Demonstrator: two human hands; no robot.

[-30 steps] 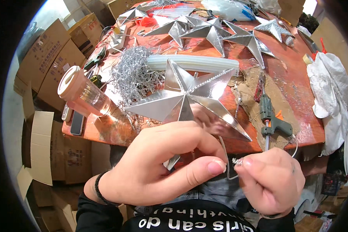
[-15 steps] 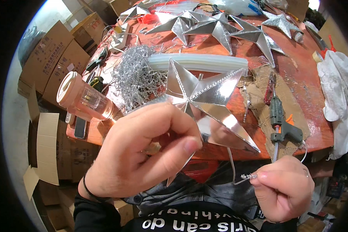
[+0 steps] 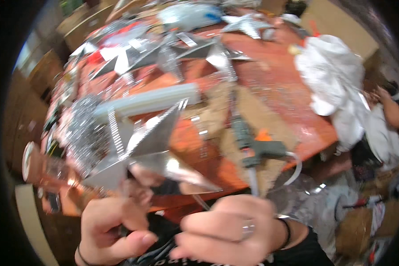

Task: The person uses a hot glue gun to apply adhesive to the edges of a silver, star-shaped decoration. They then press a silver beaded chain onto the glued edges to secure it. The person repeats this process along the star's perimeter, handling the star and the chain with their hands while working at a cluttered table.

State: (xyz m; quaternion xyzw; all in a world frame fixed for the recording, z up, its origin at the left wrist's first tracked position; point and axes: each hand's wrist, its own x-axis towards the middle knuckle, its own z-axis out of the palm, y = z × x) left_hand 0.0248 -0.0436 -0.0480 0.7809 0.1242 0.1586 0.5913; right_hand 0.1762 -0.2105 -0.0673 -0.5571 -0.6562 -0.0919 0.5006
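Note:
A shiny silver five-pointed star (image 3: 151,153), trimmed with bead strips along some ridges, stands tilted at the table's near edge. Just below it is my left hand (image 3: 113,228), its fingers curled and thumb drawn in. Blur hides what it grips and whether it touches the star. My right hand (image 3: 230,228) is closed beside it, back of the hand uppermost, fingers pointing toward the left one. Anything inside its grasp is hidden. A dark green hot glue gun (image 3: 257,148) lies on cardboard (image 3: 270,119) beyond my right hand.
Tangled silver bead garland (image 3: 86,133) and pale translucent sticks (image 3: 148,101) lie behind the star. More silver stars (image 3: 168,60) are across the red table (image 3: 270,75). A pinkish bottle (image 3: 44,166) is at left. White cloth (image 3: 330,80) hangs at right, near another person's arm (image 3: 390,108).
The view has swung to the right and blurred. My right hand has come left, close to my left hand. The short bead strip it pinched no longer shows.

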